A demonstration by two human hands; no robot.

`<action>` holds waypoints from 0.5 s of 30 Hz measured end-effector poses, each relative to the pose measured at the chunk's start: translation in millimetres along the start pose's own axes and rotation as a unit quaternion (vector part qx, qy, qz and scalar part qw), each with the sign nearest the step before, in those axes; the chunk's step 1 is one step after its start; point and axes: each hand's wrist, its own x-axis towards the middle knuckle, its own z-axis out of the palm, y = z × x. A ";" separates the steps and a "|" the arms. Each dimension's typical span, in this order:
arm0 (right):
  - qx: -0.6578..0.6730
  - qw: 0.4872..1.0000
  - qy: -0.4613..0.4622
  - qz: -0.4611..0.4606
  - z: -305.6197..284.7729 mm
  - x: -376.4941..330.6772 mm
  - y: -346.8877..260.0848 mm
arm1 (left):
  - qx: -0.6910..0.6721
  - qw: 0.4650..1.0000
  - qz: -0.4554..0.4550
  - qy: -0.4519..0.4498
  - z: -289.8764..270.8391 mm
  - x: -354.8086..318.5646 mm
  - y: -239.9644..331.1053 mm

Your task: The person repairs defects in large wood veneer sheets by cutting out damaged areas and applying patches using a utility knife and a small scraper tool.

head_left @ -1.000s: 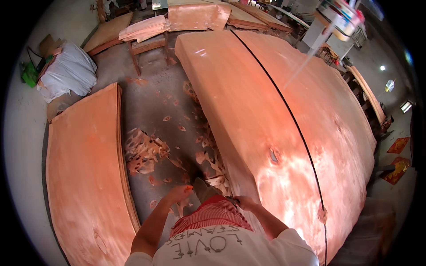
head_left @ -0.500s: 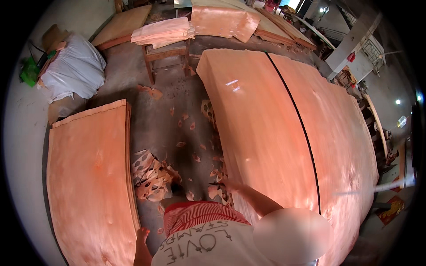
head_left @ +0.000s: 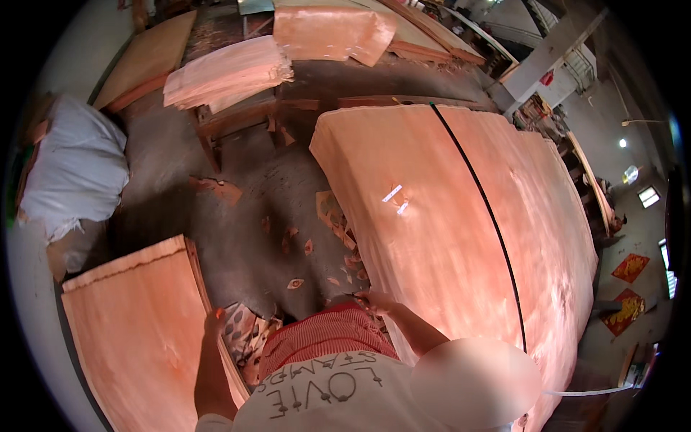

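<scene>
The head view showed the person bent over a dirt floor [head_left: 237,216] between two stacks of reddish wood veneer. The right hand [head_left: 373,302] rested at the near edge of the large veneer stack [head_left: 446,237] on the right; its fingers appeared curled around something thin at that edge, though what they gripped could not be told at this size. The left hand [head_left: 214,322] touched the upper right corner of the smaller veneer stack [head_left: 137,338] on the left; whether its fingers were closed on the sheet or only laid against it could not be determined. A thin black line [head_left: 481,205] ran lengthwise across the large stack, and a small pale strip [head_left: 394,196] lay on its top sheet. Judged from the layout, the work was partly done: both stacks carried flat sheets, while veneer scraps [head_left: 338,219] lay scattered on the floor along the large stack and a crumpled heap of offcuts [head_left: 245,335] sat near the person's knees. Concerning packages and signs, a bulky white sack [head_left: 68,173] stood at the left, and two red square sheets with yellow patterns [head_left: 625,288] lay at the far right. A further pile of loose veneer [head_left: 227,72] rested on a wooden bench [head_left: 237,122] at the top.
</scene>
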 end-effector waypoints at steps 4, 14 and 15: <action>0.040 0.992 -0.032 0.116 -79.5 41.6 -90.7 | -0.084 0.992 0.068 0.070 -89.2 135.5 124.8; 0.464 0.767 0.369 0.244 -151.3 215.2 -19.2 | -0.011 0.977 0.112 -0.179 -117.0 343.8 209.2; 0.445 0.740 0.424 0.272 -163.0 219.4 -26.1 | 0.003 0.972 0.080 -0.223 -124.1 353.6 205.6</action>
